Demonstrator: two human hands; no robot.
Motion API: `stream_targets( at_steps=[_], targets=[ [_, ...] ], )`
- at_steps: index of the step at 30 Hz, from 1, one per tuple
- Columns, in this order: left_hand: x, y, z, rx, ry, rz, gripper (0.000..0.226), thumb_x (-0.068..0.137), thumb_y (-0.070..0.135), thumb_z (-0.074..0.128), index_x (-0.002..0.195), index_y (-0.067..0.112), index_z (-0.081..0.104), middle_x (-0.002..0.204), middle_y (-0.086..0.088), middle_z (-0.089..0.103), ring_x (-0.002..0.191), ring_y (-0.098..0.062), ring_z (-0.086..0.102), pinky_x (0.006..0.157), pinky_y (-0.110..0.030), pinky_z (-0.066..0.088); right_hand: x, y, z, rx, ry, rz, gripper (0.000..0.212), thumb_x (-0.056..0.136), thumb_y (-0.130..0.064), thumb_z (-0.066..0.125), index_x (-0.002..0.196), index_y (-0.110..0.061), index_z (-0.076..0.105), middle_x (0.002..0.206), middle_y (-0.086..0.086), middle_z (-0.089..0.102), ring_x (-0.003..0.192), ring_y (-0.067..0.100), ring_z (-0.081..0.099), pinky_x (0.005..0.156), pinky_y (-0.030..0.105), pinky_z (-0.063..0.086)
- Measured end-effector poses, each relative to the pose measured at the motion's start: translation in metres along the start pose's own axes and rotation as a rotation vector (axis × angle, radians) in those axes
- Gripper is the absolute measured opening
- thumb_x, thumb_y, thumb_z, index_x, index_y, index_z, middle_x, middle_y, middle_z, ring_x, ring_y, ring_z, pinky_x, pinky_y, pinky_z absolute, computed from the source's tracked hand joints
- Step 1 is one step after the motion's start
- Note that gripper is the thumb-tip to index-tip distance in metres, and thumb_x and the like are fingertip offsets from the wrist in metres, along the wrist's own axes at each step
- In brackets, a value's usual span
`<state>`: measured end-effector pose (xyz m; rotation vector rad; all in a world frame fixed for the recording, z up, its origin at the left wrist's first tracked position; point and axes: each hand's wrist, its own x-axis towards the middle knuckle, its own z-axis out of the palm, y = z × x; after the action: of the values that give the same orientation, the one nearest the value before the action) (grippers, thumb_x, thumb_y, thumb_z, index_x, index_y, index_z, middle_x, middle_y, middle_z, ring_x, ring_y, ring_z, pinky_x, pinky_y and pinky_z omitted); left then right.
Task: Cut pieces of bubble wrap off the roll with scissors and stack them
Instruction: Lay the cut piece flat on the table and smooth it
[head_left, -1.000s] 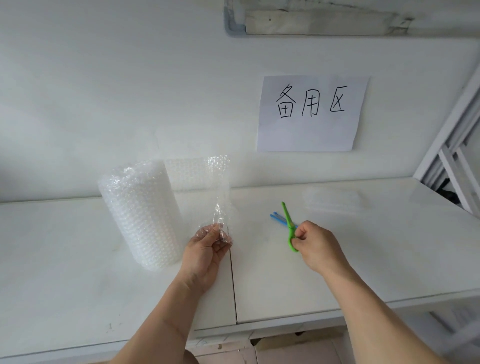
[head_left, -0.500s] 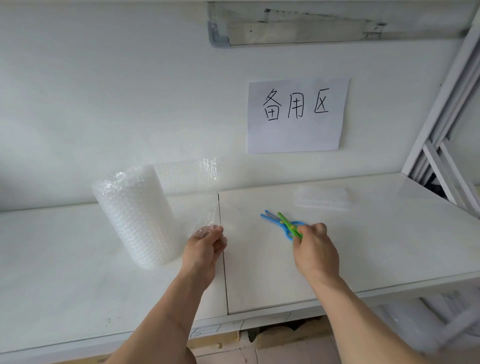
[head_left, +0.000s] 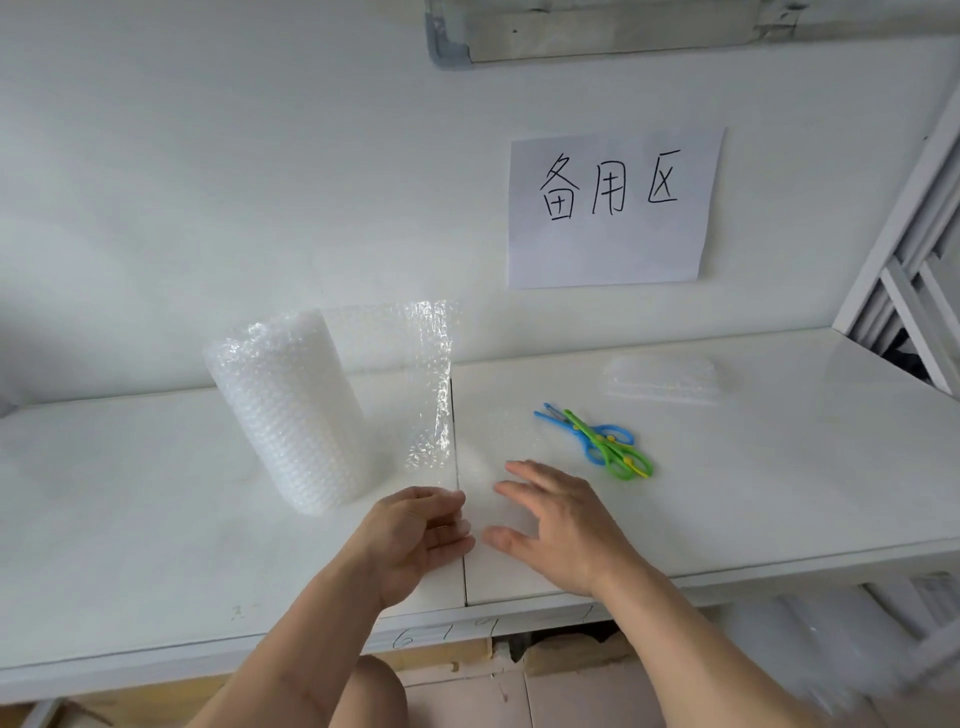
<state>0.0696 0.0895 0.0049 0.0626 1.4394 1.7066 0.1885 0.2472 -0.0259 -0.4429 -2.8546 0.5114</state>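
Head view, and on the left of the white table (head_left: 130, 519) the bubble wrap roll (head_left: 288, 415) stands upright, its loose sheet (head_left: 426, 384) trailing right toward the seam between the table halves. Near the front edge the left hand (head_left: 415, 540) sits palm inward, fingers loosely curled and apart; whether it pinches the clear sheet, I cannot tell. Just beside it the right hand (head_left: 558, 525) is spread flat, fingers apart, gripping nothing. Farther right lie the scissors (head_left: 597, 439), blue and green, untouched on the table. Beyond them, at the far right, rests a stack of cut pieces (head_left: 665, 382). Above, a paper sign (head_left: 613, 208) on the wall.
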Motion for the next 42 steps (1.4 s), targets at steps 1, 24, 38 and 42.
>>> stream_targets(
  at_steps=[1, 24, 38, 42],
  targets=[
    [-0.004, -0.001, -0.001, 0.020, 0.002, 0.019, 0.016, 0.084, 0.003, 0.070, 0.094, 0.002, 0.058, 0.069, -0.013, 0.060, 0.060, -0.025, 0.063, 0.067, -0.040, 0.058, -0.001, -0.001, 0.000, 0.002, -0.028, 0.000, 0.096, 0.067, -0.090, 0.013, 0.139, -0.036, 0.048, 0.157, -0.016, 0.030, 0.144, 0.005, 0.022, 0.118, 0.029, 0.016],
    [-0.008, -0.024, -0.057, 1.226, -0.048, 0.809, 0.033, 0.079, 0.062, 0.059, 0.081, 0.031, 0.072, 0.094, 0.022, 0.064, 0.110, 0.001, 0.050, 0.088, -0.014, 0.040, -0.019, -0.001, -0.011, 0.654, 0.023, 0.112, 0.023, 0.085, -0.055, 0.057, 0.096, -0.041, 0.072, 0.110, -0.030, 0.066, 0.117, -0.007, 0.052, 0.096, 0.017, 0.039],
    [-0.023, -0.008, -0.056, 0.777, 0.036, 0.548, 0.033, 0.089, 0.049, 0.058, 0.083, 0.017, 0.066, 0.079, 0.005, 0.074, 0.083, -0.011, 0.068, 0.080, -0.028, 0.049, -0.010, 0.006, -0.007, 0.735, 0.029, 0.262, 0.026, 0.085, -0.019, 0.071, 0.105, -0.029, 0.059, 0.103, -0.014, 0.072, 0.098, -0.005, 0.065, 0.099, 0.027, 0.046],
    [-0.026, -0.005, -0.052, 0.744, 0.059, 0.536, 0.038, 0.092, 0.049, 0.052, 0.089, 0.013, 0.062, 0.074, 0.010, 0.072, 0.073, -0.002, 0.063, 0.073, -0.020, 0.044, 0.000, 0.007, -0.004, 0.644, 0.051, 0.280, 0.020, 0.089, -0.020, 0.066, 0.096, -0.037, 0.057, 0.099, -0.010, 0.071, 0.096, 0.007, 0.067, 0.096, 0.032, 0.048]
  ],
)
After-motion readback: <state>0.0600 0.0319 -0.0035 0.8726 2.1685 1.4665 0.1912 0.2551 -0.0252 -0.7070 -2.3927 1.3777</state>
